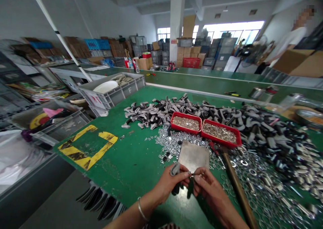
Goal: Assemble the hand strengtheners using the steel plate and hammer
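My left hand (168, 182) is closed around a grey and black plastic handle (175, 169), whose rounded grey end pokes up past the thumb. My right hand (210, 187) meets it with thumb and fingers pinched at a small shiny metal piece (191, 175), too small to name. Just beyond the fingertips lies a square metal plate (194, 154). Loose washers (174, 141) are scattered behind it. Two red trays hold small metal parts: the left tray (172, 124) and the right tray (238, 139).
A hammer (237, 185) with a wooden handle lies right of my hands. Piled handles (161, 109) spread across the back of the green table (121, 165). Metal rings and pins cover the right side. A grey crate (126, 92) stands at the back left; a person (290, 40) is far right.
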Motion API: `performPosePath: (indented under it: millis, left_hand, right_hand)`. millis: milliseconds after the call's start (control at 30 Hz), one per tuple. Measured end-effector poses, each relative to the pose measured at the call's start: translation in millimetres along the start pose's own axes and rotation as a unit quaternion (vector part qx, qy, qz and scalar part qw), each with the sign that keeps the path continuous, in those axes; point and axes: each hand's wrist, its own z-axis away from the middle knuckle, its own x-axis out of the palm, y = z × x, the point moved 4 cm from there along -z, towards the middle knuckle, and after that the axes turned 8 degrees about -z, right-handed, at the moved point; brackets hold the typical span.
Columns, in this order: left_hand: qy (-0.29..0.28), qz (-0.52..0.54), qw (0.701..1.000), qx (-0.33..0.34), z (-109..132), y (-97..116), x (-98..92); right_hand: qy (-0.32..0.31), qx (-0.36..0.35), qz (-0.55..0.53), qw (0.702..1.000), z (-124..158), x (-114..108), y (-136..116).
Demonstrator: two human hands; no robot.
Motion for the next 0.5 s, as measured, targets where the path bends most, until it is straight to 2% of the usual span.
performPosePath:
  millis: [133,267,400,500]
  left_hand:
    - [0.024,-0.075,0.997,0.019,8.0,4.8,-0.2]
    - [0.004,-0.096,0.995,0.022,11.2,6.2,2.2]
    - [-0.007,-0.076,0.997,0.007,13.6,4.5,2.0]
    - [-0.008,-0.057,0.998,-0.012,15.7,-1.9,-0.1]
  right_hand:
    - [-0.012,-0.012,0.049,0.999,4.2,1.4,-4.3]
    - [-0.01,-0.039,0.112,0.993,5.5,-0.1,-9.7]
    - [-0.003,-0.015,0.098,0.995,2.7,-7.5,-4.3]
    - [-0.013,0.021,0.039,0.999,2.0,-13.1,4.6]
